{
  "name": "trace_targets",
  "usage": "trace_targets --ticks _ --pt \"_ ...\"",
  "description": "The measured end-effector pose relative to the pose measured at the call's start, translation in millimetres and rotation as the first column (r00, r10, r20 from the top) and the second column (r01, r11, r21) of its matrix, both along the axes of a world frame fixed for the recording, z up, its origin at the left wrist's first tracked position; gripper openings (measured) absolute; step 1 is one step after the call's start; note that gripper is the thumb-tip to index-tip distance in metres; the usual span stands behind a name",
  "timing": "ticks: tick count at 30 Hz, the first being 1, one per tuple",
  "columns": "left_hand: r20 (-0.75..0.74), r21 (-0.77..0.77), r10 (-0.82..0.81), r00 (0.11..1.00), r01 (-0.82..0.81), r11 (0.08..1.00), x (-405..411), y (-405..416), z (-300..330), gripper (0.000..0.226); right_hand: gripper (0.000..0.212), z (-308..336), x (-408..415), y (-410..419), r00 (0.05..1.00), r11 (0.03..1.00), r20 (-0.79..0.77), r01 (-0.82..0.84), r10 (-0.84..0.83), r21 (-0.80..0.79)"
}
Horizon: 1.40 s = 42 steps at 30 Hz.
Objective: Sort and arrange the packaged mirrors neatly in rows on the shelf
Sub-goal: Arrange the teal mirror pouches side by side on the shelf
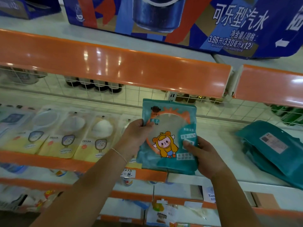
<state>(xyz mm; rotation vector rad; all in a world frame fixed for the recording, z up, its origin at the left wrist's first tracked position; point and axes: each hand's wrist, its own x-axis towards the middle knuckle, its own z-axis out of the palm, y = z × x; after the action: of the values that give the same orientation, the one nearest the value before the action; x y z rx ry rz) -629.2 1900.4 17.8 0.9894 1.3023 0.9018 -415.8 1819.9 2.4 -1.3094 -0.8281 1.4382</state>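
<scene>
Both hands grip one teal mirror packet (168, 138), held upright and face-out over the shelf lip. Left hand (133, 138) curls round the packet's upper left edge; right hand (205, 155) clasps the lower right corner, thumb pressed on the front. Neither hand has any slack: the packet is pinned between them, long axis roughly vertical, tilted slightly.

Landmark: the held packet. Entries largest first.

- Blue drink carton (164, 22): above the packet, on the top shelf, behind the orange price rail (114, 63).
- Shelf deck (221, 128): directly behind and below the packet, pale, bare just to its right.
- Teal packet stack (270, 148): well right of the packet, lying flat, backs up, skewed to the shelf front. Same colour as the held one; judged same product.
- Yellow mirror packets (57, 138): left of the packet, in a row, overlapping, leaning back. The nearest sits just behind the left hand.
- Handwritten tag (127, 173): below the packet's lower left corner, on the shelf front.

Key relation: bare deck lies between the yellow row and the teal stack, immediately behind the held packet. Placement there would likely mean moving it forward and slightly right. Right hand is nearer the teal stack, so it would probably fetch the next one.

Risk: glossy packet may slide if leaned too upright.
</scene>
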Motion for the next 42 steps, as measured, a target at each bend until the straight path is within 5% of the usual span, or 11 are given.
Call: trace_targets --ticks 3,7,11,14,18,24,28,33,42 --pt "-0.046 0.057 -0.022 0.999 0.025 0.998 18 -8 -9 0.018 0.041 -1 7 -8 0.995 0.997 0.073 0.069 -0.070 0.018" --pt "-0.374 0.246 -0.078 0.924 0.180 0.952 39 -16 -10 0.033 0.027 -3 34 -17 0.975 0.979 0.093 0.206 -0.204 -0.011" --pt "-0.524 0.337 -0.079 0.848 0.292 0.895 70 -25 -13 0.052 0.018 -4 69 -23 0.947 0.952 0.121 0.304 -0.297 -0.045" --pt "-0.724 0.403 -0.046 0.689 0.475 0.782 93 -33 -24 0.051 0.017 -9 100 -26 0.934 0.938 0.139 0.340 -0.328 -0.072" --pt "-0.914 0.272 -0.068 0.400 0.729 0.628 123 -41 -48 0.053 0.017 -24 140 -25 0.938 0.947 0.205 0.303 -0.278 -0.103" --pt "-0.993 0.067 -0.038 0.115 0.786 0.615 140 -45 -73 0.061 0.016 -46 175 -21 0.838 0.972 0.537 0.193 -0.093 -0.133" --pt "-0.993 0.063 -0.035 0.111 0.767 0.639 142 -50 -88 0.076 0.011 -39 178 -22 0.678 0.981 0.735 0.157 -0.027 -0.110" --pt "-0.990 0.097 -0.012 0.143 0.732 0.674 142 -53 -98 0.070 0.037 -51 173 -24 0.332 0.982 0.936 0.100 0.117 -0.159" --pt "-0.982 0.112 -0.032 0.184 0.717 0.688 145 -54 -96 0.079 0.046 -57 161 -26 0.117 0.985 0.984 0.087 0.137 -0.147"
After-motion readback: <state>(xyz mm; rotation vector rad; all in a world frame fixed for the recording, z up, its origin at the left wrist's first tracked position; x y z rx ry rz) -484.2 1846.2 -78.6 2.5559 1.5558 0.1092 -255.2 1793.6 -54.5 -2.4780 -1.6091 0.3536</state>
